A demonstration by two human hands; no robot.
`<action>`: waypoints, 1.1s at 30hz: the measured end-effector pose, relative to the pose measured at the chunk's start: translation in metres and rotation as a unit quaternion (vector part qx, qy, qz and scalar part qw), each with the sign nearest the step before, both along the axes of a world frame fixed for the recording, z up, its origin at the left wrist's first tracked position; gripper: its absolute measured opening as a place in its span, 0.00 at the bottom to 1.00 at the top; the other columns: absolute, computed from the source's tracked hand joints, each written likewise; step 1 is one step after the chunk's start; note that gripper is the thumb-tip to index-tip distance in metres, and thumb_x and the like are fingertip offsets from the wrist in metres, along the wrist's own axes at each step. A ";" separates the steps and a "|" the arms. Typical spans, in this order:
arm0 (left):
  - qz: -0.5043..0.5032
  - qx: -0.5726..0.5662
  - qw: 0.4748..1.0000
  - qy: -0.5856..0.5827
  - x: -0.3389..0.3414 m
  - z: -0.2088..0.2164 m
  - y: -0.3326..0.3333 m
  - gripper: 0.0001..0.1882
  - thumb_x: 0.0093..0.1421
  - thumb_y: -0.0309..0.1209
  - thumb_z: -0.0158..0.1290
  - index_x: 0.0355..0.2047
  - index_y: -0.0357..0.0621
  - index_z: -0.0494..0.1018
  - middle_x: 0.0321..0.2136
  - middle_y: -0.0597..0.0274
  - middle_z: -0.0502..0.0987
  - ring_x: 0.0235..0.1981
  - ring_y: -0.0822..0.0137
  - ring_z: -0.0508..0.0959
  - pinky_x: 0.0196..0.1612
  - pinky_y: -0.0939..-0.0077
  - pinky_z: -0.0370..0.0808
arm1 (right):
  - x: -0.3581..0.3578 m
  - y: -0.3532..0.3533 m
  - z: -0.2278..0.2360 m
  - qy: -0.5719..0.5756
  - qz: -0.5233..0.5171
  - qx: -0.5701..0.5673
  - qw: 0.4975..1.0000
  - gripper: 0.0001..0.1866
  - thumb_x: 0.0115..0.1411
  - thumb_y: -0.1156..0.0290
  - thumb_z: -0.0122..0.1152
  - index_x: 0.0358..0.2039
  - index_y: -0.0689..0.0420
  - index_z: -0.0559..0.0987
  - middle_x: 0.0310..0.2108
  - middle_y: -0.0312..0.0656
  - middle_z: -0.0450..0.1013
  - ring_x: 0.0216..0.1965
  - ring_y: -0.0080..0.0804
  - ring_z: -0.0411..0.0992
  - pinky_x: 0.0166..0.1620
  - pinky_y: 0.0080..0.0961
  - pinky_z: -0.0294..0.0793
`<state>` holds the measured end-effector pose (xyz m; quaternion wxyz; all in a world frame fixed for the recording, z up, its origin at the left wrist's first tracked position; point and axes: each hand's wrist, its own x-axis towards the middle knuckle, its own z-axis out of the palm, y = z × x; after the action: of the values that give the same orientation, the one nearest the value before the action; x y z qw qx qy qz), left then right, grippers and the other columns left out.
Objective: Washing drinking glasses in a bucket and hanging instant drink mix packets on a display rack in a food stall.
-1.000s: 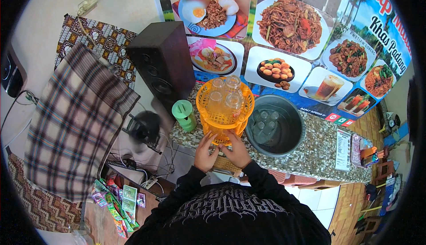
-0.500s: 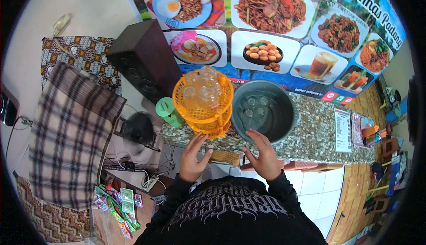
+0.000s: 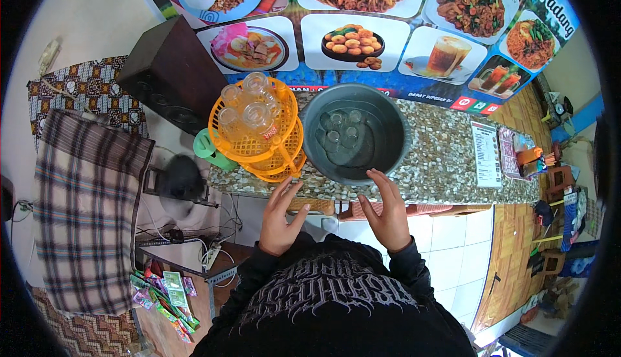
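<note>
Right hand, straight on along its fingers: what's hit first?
The right hand would likely meet the near wall of the grey tub first; height against the rim is hard to judge.

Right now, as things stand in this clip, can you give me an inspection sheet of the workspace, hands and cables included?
Surface: speckled counter, flat top.
Things in use: orange basket rack with clear glasses in its upper basket; grey basin beside it, with more glasses inside.
Clutter: printed sheet toward the counter's right end; colourful sachets at lower left.
Hands: left hand open near the rack, right hand open by the basin's near rim; both hold nothing, contact unclear.
Cables: tangled, lower left, below the counter.
Surroundings: dark speaker, food-picture banner.
</note>
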<state>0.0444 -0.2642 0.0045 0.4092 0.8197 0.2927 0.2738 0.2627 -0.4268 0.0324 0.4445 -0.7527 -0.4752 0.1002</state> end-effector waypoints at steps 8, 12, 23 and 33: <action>-0.063 -0.025 0.998 0.014 0.003 -0.005 0.014 0.27 0.66 0.30 0.63 0.66 0.40 0.74 0.66 0.43 0.71 0.67 0.45 0.73 0.68 0.55 0.70 | -0.021 0.004 -0.002 -0.009 -0.042 -0.034 0.999 0.32 0.65 0.73 0.71 0.68 0.57 0.71 0.64 0.54 0.71 0.65 0.57 0.69 0.64 0.47 0.72; -0.102 -0.048 0.993 0.026 0.000 -0.009 0.024 0.27 0.68 0.30 0.63 0.66 0.41 0.74 0.67 0.45 0.72 0.68 0.47 0.73 0.67 0.53 0.71 | -0.036 0.012 -0.001 -0.007 -0.066 -0.056 0.996 0.33 0.64 0.74 0.71 0.68 0.58 0.71 0.63 0.55 0.71 0.65 0.58 0.69 0.64 0.47 0.72; -0.170 -0.023 0.985 0.006 0.000 -0.007 0.044 0.27 0.67 0.30 0.63 0.65 0.40 0.74 0.65 0.46 0.75 0.67 0.46 0.74 0.69 0.54 0.70 | -0.070 0.025 0.010 0.010 -0.050 -0.045 0.998 0.29 0.63 0.76 0.71 0.65 0.60 0.74 0.66 0.55 0.68 0.60 0.54 0.73 0.58 0.46 0.77; -0.144 -0.082 0.986 -0.031 0.037 -0.018 0.029 0.26 0.67 0.33 0.64 0.62 0.38 0.75 0.59 0.46 0.78 0.60 0.49 0.79 0.62 0.60 0.75 | -0.028 0.012 0.004 -0.046 -0.026 -0.035 0.998 0.30 0.62 0.73 0.72 0.64 0.59 0.75 0.66 0.55 0.68 0.65 0.59 0.69 0.64 0.46 0.73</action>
<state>0.0818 -0.2353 -0.0135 0.5189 0.8081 0.1807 0.2122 0.2345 -0.4144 0.0359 0.3974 -0.7838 -0.4721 0.0706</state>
